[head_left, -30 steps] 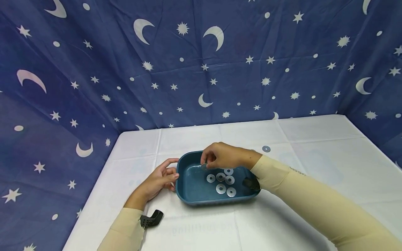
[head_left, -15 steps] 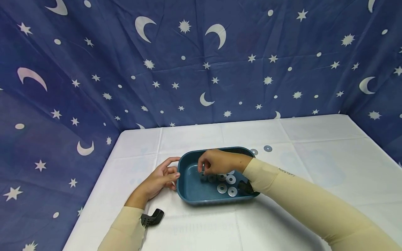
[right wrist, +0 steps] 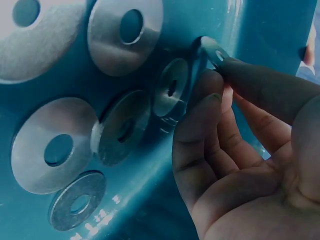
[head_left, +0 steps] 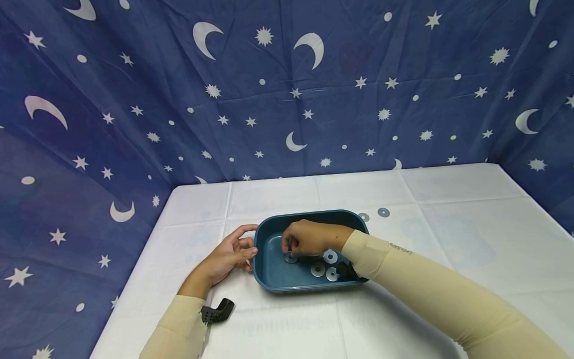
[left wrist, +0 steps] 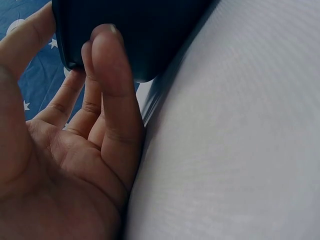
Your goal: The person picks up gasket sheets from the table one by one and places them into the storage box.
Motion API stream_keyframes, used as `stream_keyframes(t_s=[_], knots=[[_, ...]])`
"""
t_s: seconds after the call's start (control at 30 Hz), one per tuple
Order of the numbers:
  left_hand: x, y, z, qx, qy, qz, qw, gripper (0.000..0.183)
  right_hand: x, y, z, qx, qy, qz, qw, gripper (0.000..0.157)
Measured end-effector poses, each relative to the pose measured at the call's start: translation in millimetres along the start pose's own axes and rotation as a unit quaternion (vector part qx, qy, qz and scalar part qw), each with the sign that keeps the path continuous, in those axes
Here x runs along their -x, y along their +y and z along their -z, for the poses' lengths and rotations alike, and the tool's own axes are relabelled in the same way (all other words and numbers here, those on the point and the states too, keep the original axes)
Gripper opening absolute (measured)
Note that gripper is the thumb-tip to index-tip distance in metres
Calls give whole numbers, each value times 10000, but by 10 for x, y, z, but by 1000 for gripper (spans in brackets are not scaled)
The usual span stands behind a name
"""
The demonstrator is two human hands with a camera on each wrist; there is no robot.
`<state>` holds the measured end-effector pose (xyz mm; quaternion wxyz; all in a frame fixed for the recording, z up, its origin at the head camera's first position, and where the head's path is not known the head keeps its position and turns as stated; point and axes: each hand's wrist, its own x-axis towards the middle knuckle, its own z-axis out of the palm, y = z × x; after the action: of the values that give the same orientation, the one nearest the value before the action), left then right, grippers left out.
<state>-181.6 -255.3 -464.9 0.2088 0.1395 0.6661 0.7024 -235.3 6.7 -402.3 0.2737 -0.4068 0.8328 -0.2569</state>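
Observation:
A blue-green rectangular tub (head_left: 271,275) stands on the white-covered table. My right hand (head_left: 311,238) reaches down inside it and pinches a metal washer (right wrist: 208,45) between thumb and fingertips, tilted close to the tub's floor. Several other flat washers (head_left: 318,269) lie in the tub, partly hidden below the right hand and wrist in the head view. In the right wrist view, one washer (right wrist: 31,150) lies near others on the tub floor. My left hand (head_left: 225,258) touches the tub's left end from outside; its fingers are spread and loosely bent against the wall (left wrist: 145,30).
Two grey washers lie on the table behind the tub's right corner, the farther washer (head_left: 379,213) fully visible. A blue curtain (head_left: 251,94) with moons and stars surrounds the table (head_left: 471,234). A black wrist device (head_left: 217,311) sits beside the left sleeve.
My right hand has lowered toward the tub's floor and moved slightly left and nearer, bringing the pinched washer down. The left hand has stayed against the tub.

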Motion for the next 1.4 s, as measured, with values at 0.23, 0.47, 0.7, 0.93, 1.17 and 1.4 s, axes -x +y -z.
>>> stream_keyframes(t_s=[0.23, 0.47, 0.7, 0.93, 1.17, 1.4], knots=[[-15, 6, -7, -6, -24, -24, 10000, 62, 3, 18, -14, 87, 64, -231, 9997, 13], [-28, 7, -13, -35, -42, -47, 10000, 60, 3, 20, -22, 162, 119, -314, 9993, 9], [-21, 3, -20, -32, -31, -48, 10000, 61, -11, 33, -42, 315, 141, -296, 9990, 7], [-20, -2, -29, -2, -8, -29, 10000, 62, 5, 14, -44, 421, 114, -258, 9987, 6], [-25, -7, -15, -37, -11, -47, 10000, 61, 47, -8, 4, 436, 143, -298, 9985, 10], [-10, -13, -7, -98, 52, 18, 9999, 60, 135, -37, 115, 436, 258, -52, 9987, 13]])
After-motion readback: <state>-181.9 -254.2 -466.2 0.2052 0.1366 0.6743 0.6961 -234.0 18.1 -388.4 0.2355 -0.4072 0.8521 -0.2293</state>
